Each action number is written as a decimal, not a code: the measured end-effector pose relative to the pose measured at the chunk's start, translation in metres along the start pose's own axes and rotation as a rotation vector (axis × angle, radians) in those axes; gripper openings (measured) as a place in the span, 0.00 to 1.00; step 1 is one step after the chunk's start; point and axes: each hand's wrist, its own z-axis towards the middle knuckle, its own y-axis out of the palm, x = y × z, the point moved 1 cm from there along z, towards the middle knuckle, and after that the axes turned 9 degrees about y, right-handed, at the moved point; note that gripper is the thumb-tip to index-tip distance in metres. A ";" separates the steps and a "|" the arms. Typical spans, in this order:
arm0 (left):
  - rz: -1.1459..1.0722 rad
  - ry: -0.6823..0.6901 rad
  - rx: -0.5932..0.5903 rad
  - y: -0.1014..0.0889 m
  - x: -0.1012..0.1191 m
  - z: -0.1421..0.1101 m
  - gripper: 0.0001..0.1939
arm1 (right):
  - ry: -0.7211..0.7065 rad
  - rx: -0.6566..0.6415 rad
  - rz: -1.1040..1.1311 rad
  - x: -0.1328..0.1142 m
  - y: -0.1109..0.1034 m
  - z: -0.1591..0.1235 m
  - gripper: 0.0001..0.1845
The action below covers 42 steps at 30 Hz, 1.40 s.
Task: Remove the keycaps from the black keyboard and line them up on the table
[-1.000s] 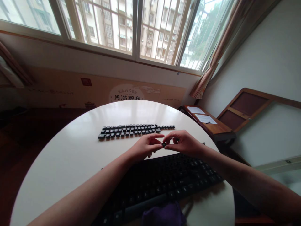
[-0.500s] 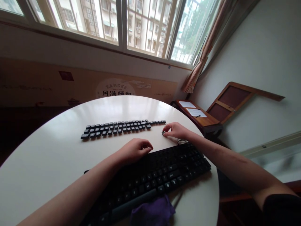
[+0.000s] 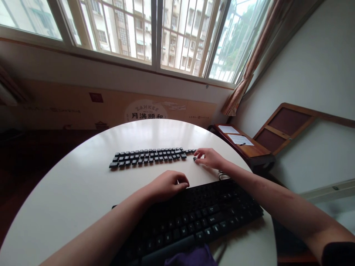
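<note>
My right hand [image 3: 210, 158] is beyond the keyboard, thumb and fingertips closed on a small black keycap [image 3: 195, 159], which is at or just above the tabletop. My left hand [image 3: 168, 185] rests over the back edge of the black keyboard [image 3: 205, 218]. Its fingers curl in close to the thumb, and nothing shows between them. The keyboard's upper part, near that hand, has bare key positions, while the lower rows and the right end carry keys. Loose keycaps [image 3: 146, 157] stand in rows on the table, left of my right hand; a short line of them runs behind its fingers.
Everything lies on a round white table [image 3: 69, 192]. A purple cloth [image 3: 194, 256] is at the keyboard's near edge, and a thin cable [image 3: 222, 175] loops behind it. To the right stands a wooden side table [image 3: 257, 146] with papers and a pen.
My hands were together over the keyboard with the keycap between them. The right hand has carried it forward to the table near the rows; the left has drawn back onto the keyboard's edge.
</note>
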 end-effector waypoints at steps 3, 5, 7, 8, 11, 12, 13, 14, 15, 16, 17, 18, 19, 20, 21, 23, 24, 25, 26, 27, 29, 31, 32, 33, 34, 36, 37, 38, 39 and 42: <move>0.001 -0.004 0.001 0.000 0.001 0.000 0.13 | -0.022 0.006 0.004 -0.001 0.004 0.004 0.07; -0.002 -0.008 0.001 0.000 0.001 0.000 0.13 | -0.038 0.014 0.008 -0.003 0.007 0.008 0.07; -0.004 -0.010 0.003 0.000 0.000 -0.001 0.12 | -0.053 0.025 0.011 -0.005 0.010 0.013 0.07; -0.004 -0.010 0.007 0.001 0.000 -0.001 0.12 | -0.058 0.031 0.013 -0.007 0.012 0.016 0.07; -0.005 -0.005 0.013 0.001 -0.001 -0.001 0.12 | -0.069 0.043 0.016 -0.010 0.017 0.021 0.06; -0.005 -0.004 0.015 0.001 -0.001 -0.001 0.12 | -0.073 0.045 0.017 -0.011 0.019 0.023 0.06; -0.005 -0.003 0.016 0.001 -0.001 -0.001 0.12 | -0.076 0.047 0.018 -0.011 0.020 0.024 0.06; -0.005 -0.003 0.015 0.001 -0.001 -0.001 0.12 | -0.080 0.048 0.017 -0.012 0.021 0.024 0.05; -0.005 -0.003 0.013 0.001 0.000 -0.001 0.12 | -0.084 0.050 0.015 -0.012 0.022 0.025 0.06; -0.006 -0.004 0.012 0.001 0.000 -0.001 0.12 | -0.087 0.053 0.012 -0.012 0.022 0.024 0.06; -0.006 -0.006 0.010 0.001 0.000 -0.001 0.12 | -0.089 0.056 0.008 -0.011 0.022 0.024 0.06; -0.006 -0.009 0.010 0.001 0.001 -0.001 0.12 | -0.091 0.061 0.002 -0.011 0.022 0.023 0.07; -0.006 -0.012 0.011 0.001 0.001 -0.001 0.12 | -0.093 0.068 -0.005 -0.011 0.020 0.022 0.07; -0.006 -0.015 0.013 0.001 0.001 -0.001 0.12 | -0.094 0.079 -0.013 -0.012 0.019 0.022 0.08; -0.006 -0.017 0.015 0.001 0.001 -0.001 0.12 | -0.095 0.093 -0.024 -0.012 0.016 0.021 0.08; -0.002 -0.018 0.016 0.001 0.002 -0.001 0.12 | -0.098 0.126 -0.051 -0.015 0.011 0.022 0.09; -0.001 -0.016 0.015 0.001 0.002 -0.002 0.12 | -0.102 0.140 -0.066 -0.017 0.009 0.024 0.10; 0.000 -0.013 0.015 0.001 0.003 -0.002 0.12 | -0.109 0.149 -0.081 -0.020 0.007 0.026 0.12; -0.001 -0.011 0.015 0.001 0.003 -0.002 0.12 | -0.117 0.151 -0.098 -0.023 0.006 0.028 0.13; -0.003 -0.011 0.015 0.000 0.004 -0.002 0.12 | -0.126 0.149 -0.115 -0.025 0.005 0.031 0.14; -0.010 -0.014 0.018 0.000 0.006 -0.003 0.12 | -0.135 0.137 -0.149 -0.031 0.006 0.035 0.15; -0.017 -0.017 0.022 -0.001 0.006 -0.004 0.11 | -0.134 0.119 -0.179 -0.034 0.008 0.039 0.16; -0.018 -0.018 0.024 -0.001 0.007 -0.004 0.11 | -0.133 0.110 -0.192 -0.035 0.010 0.040 0.16; -0.019 -0.018 0.025 -0.001 0.007 -0.004 0.11 | -0.132 0.102 -0.202 -0.035 0.012 0.041 0.15; -0.020 -0.019 0.024 -0.001 0.007 -0.004 0.11 | -0.132 0.094 -0.211 -0.035 0.014 0.041 0.15; -0.019 -0.021 0.021 -0.001 0.007 -0.004 0.11 | -0.132 0.082 -0.223 -0.034 0.017 0.041 0.15; -0.017 -0.022 0.019 -0.001 0.007 -0.005 0.11 | -0.133 0.077 -0.226 -0.034 0.018 0.041 0.15; -0.015 -0.023 0.020 -0.001 0.007 -0.005 0.11 | -0.134 0.074 -0.227 -0.033 0.019 0.041 0.15; -0.013 -0.022 0.020 0.000 0.007 -0.005 0.11 | -0.136 0.071 -0.228 -0.033 0.020 0.040 0.15; -0.019 -0.013 0.023 0.000 0.006 -0.005 0.11 | -0.142 0.068 -0.229 -0.034 0.020 0.037 0.15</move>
